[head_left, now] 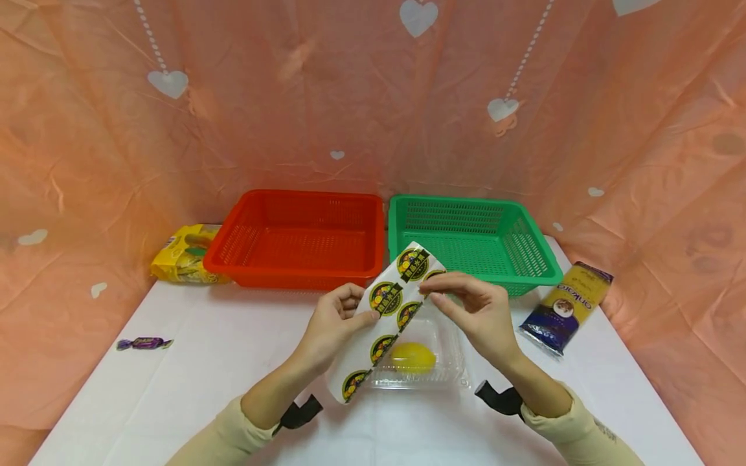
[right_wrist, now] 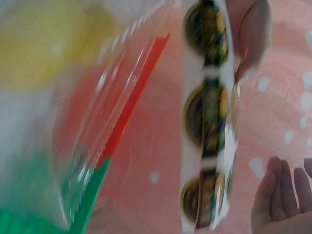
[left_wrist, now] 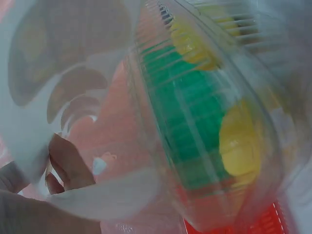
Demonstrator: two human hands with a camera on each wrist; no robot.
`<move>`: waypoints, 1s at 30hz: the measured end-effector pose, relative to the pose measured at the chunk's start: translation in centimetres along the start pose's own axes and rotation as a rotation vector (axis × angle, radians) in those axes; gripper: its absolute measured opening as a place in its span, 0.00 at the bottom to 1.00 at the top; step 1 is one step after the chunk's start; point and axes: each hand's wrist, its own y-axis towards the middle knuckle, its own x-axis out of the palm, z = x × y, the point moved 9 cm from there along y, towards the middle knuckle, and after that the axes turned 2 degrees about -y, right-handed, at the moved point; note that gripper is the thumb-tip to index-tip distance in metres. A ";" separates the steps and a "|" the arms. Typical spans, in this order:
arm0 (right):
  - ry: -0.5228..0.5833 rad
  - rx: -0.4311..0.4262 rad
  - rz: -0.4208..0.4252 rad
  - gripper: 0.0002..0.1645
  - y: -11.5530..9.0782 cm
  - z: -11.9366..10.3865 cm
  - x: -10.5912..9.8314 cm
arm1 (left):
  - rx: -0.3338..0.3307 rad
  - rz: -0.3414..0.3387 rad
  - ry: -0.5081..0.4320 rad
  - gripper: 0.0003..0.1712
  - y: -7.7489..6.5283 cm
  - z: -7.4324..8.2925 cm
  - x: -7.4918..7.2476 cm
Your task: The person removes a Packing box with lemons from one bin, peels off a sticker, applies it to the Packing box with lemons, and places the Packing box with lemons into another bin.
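Note:
A sheet of round fruit-label stickers [head_left: 384, 299] hangs at a slant over the table, and my left hand [head_left: 335, 327] grips its left edge between thumb and fingers. The left wrist view shows the sheet [left_wrist: 63, 29] curling around that hand [left_wrist: 68, 165]. My right hand [head_left: 474, 310] hovers by the sheet's upper right edge with fingers bent loosely; in the right wrist view its fingers [right_wrist: 276, 187] stand apart from the sheet [right_wrist: 207, 122] and hold nothing visible. Below lies a clear plastic clamshell box [head_left: 449, 372] containing a smooth yellow fruit [head_left: 412, 357].
Behind stand a red basket [head_left: 297, 279] and a green basket [head_left: 474, 279]. To the right lies a gold and purple coffee packet [head_left: 566, 307]. A yellow packet [head_left: 186, 255] sits beside the red basket, and a purple-wrapped candy [head_left: 144, 343] lies at far left.

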 end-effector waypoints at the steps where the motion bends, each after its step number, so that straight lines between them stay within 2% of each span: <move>1: 0.007 0.011 -0.035 0.10 -0.2 0.1 0.6 | -0.001 -0.003 -0.009 0.15 0.0 0.0 0.1; 3: 0.008 0.034 -0.091 0.10 -0.4 0.3 1.5 | 0.005 -0.013 -0.022 0.15 -0.1 0.0 0.3; 6: -0.004 0.054 -0.127 0.12 -0.6 0.5 2.3 | 0.020 -0.026 -0.036 0.16 -0.2 0.2 0.7; 15: -0.003 0.085 -0.137 0.17 -1.0 1.0 2.9 | 0.067 -0.040 -0.056 0.12 -0.7 0.6 2.0; 21: -0.039 0.027 -0.138 0.20 -1.3 1.0 3.1 | 0.109 -0.030 -0.086 0.12 -1.0 0.7 2.6; 30: -0.103 -0.088 -0.122 0.24 -1.7 1.0 3.4 | 0.124 -0.029 -0.134 0.15 -1.5 0.6 2.9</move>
